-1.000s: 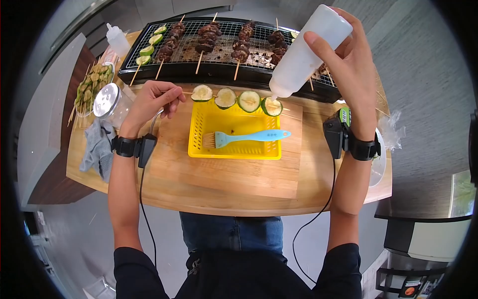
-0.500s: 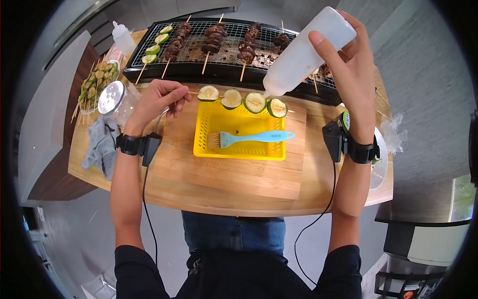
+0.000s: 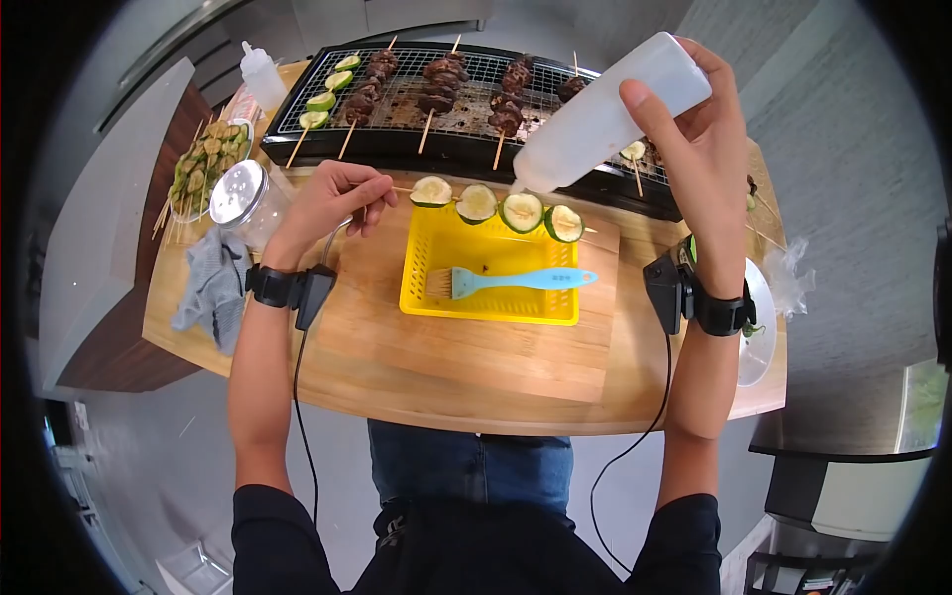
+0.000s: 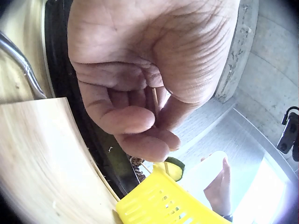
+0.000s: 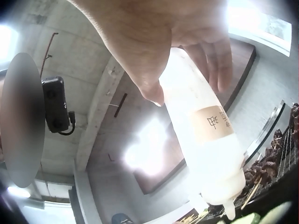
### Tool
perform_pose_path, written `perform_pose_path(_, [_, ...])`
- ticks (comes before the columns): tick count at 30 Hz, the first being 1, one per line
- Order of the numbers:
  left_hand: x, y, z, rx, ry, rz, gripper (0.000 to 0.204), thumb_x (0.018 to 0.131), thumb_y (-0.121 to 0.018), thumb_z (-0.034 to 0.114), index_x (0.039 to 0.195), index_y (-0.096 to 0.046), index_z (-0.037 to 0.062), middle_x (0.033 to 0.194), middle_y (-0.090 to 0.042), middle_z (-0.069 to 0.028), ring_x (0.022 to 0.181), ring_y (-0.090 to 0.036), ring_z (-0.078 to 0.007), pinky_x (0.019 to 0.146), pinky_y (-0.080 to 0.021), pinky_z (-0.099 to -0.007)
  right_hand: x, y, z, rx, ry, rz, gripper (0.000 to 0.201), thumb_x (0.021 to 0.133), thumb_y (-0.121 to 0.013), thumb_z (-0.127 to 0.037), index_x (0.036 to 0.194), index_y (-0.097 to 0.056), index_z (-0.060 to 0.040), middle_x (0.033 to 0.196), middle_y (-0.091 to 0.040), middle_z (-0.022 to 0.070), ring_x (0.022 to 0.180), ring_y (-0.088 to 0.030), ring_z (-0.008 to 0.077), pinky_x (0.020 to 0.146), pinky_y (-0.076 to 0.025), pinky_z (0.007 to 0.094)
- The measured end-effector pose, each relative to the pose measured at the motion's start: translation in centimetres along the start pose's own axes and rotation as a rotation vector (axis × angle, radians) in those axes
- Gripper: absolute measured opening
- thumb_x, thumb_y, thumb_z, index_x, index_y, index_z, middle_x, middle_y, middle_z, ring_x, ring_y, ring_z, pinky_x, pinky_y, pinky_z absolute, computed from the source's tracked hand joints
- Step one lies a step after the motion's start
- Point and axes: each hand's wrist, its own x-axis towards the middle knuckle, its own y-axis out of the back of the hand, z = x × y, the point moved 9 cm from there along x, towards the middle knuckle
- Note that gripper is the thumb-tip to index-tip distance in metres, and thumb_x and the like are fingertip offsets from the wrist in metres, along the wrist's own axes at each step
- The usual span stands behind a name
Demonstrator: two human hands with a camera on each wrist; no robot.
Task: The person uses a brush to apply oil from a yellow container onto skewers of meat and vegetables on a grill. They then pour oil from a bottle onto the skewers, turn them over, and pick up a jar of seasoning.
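1. I have the zucchini skewer (image 3: 521,212) over the far rim of the yellow basket (image 3: 496,318); my left hand (image 3: 342,201) pinches its bare stick end. I judge it light: stiff stick, soft, damp slices (image 3: 476,204) that could tear or spin. The bare end is the place to hold.

2. My right hand (image 3: 706,139) grips the squeeze bottle (image 3: 600,124) round its base end, tilted nozzle-down beyond the basket. The tip is near the second and third slices; whether it touches, I cannot tell. I expect soft, yielding walls, slippery if oily, so I would keep hold low on the body.

3. Within reach I count one skewer with four slices, one basket, and one brush (image 3: 526,280) lying in it.

4. Beyond the basket stands one grill (image 3: 387,159): four dark meat skewers (image 3: 436,84) show, the fourth partly covered, plus one four-slice zucchini row (image 3: 321,101). The bottle blocks a full count.

5. Left of the basket on the tabletop (image 3: 347,382): one jar (image 3: 240,195), one cloth (image 3: 211,283), a second bottle (image 3: 262,81) farther back, and piled skewers (image 3: 208,161) too overlapped to count.
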Motion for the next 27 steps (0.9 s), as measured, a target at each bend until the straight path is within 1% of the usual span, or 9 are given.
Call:
perform_pose_path(3, [-0.1,0.0,0.1,0.006,0.0,0.006,0.03,0.099,-0.057,0.022,0.086,-0.067,-0.0024,0.06,-0.058,-0.0006,0.048,-0.056,-0.0067,0.042,-0.038,-0.019,-0.2,-0.3,-0.3,0.02,0.036,0.036,0.066,0.08,-0.079,-0.032,0.127,-0.046,0.0002,0.103,-0.066,0.0156,0.089,-0.067,0.0174,0.074,-0.054,0.0281])
perform_pose_path(9, [-0.2,0.1,0.2,0.044,0.012,0.035,0.031,0.099,-0.057,0.024,0.085,-0.067,-0.002,0.059,-0.057,0.0,0.047,-0.054,-0.0065,0.042,-0.038,-0.0192,-0.1,-1.3,0.3,0.123,0.073,0.014,0.062,0.079,-0.079,-0.03,0.123,-0.048,0.0001,0.101,-0.067,0.0156,0.087,-0.068,0.019,0.072,-0.055,0.0291])
perform_pose_path(13, [-0.1,0.5,-0.3,0.098,0.022,0.074,0.031,0.098,-0.057,0.024,0.085,-0.067,-0.0021,0.059,-0.057,-0.0001,0.048,-0.055,-0.0069,0.042,-0.037,-0.0193,-0.3,-1.8,0.4,-0.046,-0.016,-0.027,0.067,0.073,-0.082,-0.034,0.119,-0.047,-0.0024,0.09,-0.068,0.0162,0.074,-0.069,0.0212,0.066,-0.055,0.0318])
perform_pose_path(16, [0.0,0.9,-1.1,0.071,0.037,0.075,0.031,0.099,-0.056,0.023,0.083,-0.065,-0.0022,0.06,-0.057,-0.0005,0.048,-0.054,-0.0072,0.042,-0.037,-0.0197,-0.7,-2.5,-0.6,-0.083,0.065,-0.044,0.067,0.071,-0.083,-0.033,0.118,-0.046,-0.0018,0.086,-0.068,0.0163,0.069,-0.068,0.0254,0.065,-0.054,0.0338])
perform_pose_path(19, [0.1,0.9,-1.3,0.044,0.05,0.079,0.031,0.099,-0.055,0.022,0.082,-0.064,-0.0021,0.06,-0.057,-0.0012,0.047,-0.054,-0.0073,0.041,-0.036,-0.02,-0.3,-1.4,-0.7,-0.044,0.036,-0.01,0.069,0.071,-0.083,-0.034,0.117,-0.045,-0.0005,0.087,-0.068,0.0173,0.067,-0.068,0.0246,0.064,-0.054,0.0331])
perform_pose_path(20, [0.1,0.9,-1.3,0.045,0.043,0.076,0.031,0.1,-0.054,0.021,0.082,-0.064,-0.0019,0.059,-0.056,-0.0015,0.047,-0.054,-0.0076,0.041,-0.036,-0.0199,-0.4,-0.9,-0.2,-0.006,-0.086,-0.052,0.066,0.077,-0.082,-0.03,0.122,-0.044,0.0007,0.097,-0.067,0.0132,0.082,-0.067,0.0162,0.071,-0.053,0.0273])
perform_pose_path(23, [0.1,0.9,-1.7,0.002,0.073,0.041,0.031,0.1,-0.054,0.022,0.082,-0.064,-0.0014,0.059,-0.055,-0.0012,0.047,-0.055,-0.0076,0.04,-0.035,-0.0193,0.3,2.2,0.7,0.037,-0.054,0.117,0.071,0.074,-0.082,-0.038,0.118,-0.044,0.0022,0.092,-0.066,0.0174,0.064,-0.068,0.0204,0.059,-0.054,0.0293])
perform_pose_path(25, [0.0,0.8,-1.9,0.037,0.085,0.016,0.03,0.1,-0.054,0.022,0.083,-0.064,-0.0008,0.058,-0.055,-0.0003,0.046,-0.054,-0.007,0.039,-0.035,-0.019,0.3,4.5,1.4,0.012,-0.081,0.173,0.073,0.076,-0.081,-0.039,0.12,-0.043,0.005,0.094,-0.066,0.0164,0.065,-0.067,0.0202,0.057,-0.053,0.0284])
perform_pose_path(27, [0.1,0.9,-2.1,0.05,0.085,-0.003,0.03,0.1,-0.054,0.023,0.084,-0.065,-0.0003,0.057,-0.054,0.0009,0.045,-0.053,-0.0063,0.039,-0.034,-0.0189,0.0,6.6,4.4,0.37,-0.227,0.263,0.063,0.082,-0.075,-0.033,0.118,-0.044,0.0079,0.098,-0.064,0.0177,0.074,-0.068,0.022,0.065,-0.056,0.0292])
